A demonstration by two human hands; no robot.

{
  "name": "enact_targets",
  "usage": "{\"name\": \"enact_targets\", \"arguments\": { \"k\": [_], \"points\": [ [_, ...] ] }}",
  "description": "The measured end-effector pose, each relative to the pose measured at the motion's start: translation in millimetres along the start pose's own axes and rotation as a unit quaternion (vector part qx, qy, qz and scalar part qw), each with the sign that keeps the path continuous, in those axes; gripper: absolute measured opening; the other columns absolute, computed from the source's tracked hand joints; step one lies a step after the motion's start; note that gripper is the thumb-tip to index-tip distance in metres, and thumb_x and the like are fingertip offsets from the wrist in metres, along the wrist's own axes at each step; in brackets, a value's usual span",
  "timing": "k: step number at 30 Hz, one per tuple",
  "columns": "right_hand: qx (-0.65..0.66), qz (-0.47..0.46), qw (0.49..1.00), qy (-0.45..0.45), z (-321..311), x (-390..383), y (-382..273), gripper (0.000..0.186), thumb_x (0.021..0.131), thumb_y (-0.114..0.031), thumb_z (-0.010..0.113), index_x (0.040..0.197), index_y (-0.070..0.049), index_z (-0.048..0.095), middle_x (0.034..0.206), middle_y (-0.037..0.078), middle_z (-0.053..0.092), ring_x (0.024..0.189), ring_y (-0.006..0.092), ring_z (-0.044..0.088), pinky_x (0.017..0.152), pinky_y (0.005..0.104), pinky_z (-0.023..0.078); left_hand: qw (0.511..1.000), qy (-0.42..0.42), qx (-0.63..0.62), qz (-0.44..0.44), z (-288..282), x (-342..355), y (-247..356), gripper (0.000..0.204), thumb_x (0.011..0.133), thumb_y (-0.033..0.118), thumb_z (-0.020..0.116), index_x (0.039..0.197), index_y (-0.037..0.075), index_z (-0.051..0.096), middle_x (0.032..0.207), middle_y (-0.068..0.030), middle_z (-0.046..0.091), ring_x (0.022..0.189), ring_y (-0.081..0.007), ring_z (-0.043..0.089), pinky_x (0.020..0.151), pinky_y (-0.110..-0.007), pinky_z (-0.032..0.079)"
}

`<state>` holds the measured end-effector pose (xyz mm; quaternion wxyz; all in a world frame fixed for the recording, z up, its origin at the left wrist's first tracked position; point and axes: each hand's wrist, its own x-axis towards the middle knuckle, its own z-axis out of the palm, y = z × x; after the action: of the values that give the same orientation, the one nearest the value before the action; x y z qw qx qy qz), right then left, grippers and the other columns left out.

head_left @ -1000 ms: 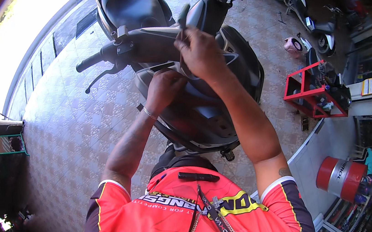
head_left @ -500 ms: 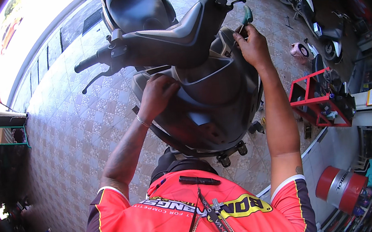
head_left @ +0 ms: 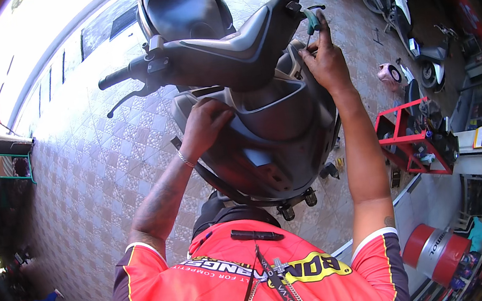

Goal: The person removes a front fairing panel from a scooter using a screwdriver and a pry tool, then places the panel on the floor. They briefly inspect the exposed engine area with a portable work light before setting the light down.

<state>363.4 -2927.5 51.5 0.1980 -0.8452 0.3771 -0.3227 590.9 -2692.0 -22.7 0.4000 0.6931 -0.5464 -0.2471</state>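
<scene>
A dark grey scooter [head_left: 261, 118] stands in front of me, seen from the rider's side, with its handlebar [head_left: 142, 69] and black inner leg-shield panel [head_left: 278, 140] facing me. My left hand [head_left: 205, 125] presses on the upper left edge of that panel. My right hand [head_left: 326, 60] is raised at the panel's upper right corner, closed around a green-handled tool [head_left: 312, 20] that points up near the right handlebar end.
A red metal tool rack [head_left: 412, 143] stands to the right. A second parked scooter [head_left: 410, 48] is behind it. A pink helmet [head_left: 390, 73] lies on the tiled floor. A red and white drum [head_left: 434, 253] sits at lower right. Small parts [head_left: 332, 170] lie on the floor under the scooter.
My right hand moved from the middle of the handlebar cover out to the upper right corner and now lifts the green-handled tool. My left hand stayed on the panel's left edge.
</scene>
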Motion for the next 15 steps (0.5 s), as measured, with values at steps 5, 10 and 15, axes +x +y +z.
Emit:
{"name": "enact_targets", "arguments": {
  "k": [5, 10, 15],
  "points": [
    [0.01, -0.088, 0.996, 0.006, -3, 8, -15, 0.069, 0.087, -0.019, 0.075, 0.146, -0.018, 0.041, 0.097, 0.016, 0.072, 0.085, 0.0356, 0.072, 0.071, 0.0445, 0.057, 0.999, 0.011, 0.041, 0.023, -1, -2, 1, 0.021, 0.09, 0.02, 0.07, 0.097, 0.0, 0.073, 0.096, -0.0143, 0.069, 0.091, -0.0263, 0.068, 0.084, -0.037, 0.052],
    [0.02, -0.069, 0.997, -0.003, -23, 43, -23, 0.039, 0.09, -0.025, 0.072, 0.122, -0.008, 0.057, 0.101, 0.02, 0.071, 0.095, 0.0342, 0.071, 0.077, 0.0428, 0.056, 0.998, 0.017, 0.043, 0.035, 0, -2, 4, 0.021, 0.09, 0.019, 0.07, 0.097, 0.0, 0.073, 0.096, -0.0142, 0.069, 0.092, -0.0259, 0.069, 0.084, -0.036, 0.052],
    [-0.001, -0.114, 0.979, -0.17, -49, 70, -27, 0.031, 0.094, -0.015, 0.066, 0.125, -0.009, 0.059, 0.108, 0.017, 0.071, 0.099, 0.0272, 0.07, 0.088, 0.0372, 0.053, 0.998, 0.015, 0.039, 0.042, -1, -2, 4, 0.02, 0.09, 0.018, 0.07, 0.097, 0.0, 0.074, 0.095, -0.0139, 0.07, 0.091, -0.0252, 0.069, 0.083, -0.036, 0.053]
  ]
}}
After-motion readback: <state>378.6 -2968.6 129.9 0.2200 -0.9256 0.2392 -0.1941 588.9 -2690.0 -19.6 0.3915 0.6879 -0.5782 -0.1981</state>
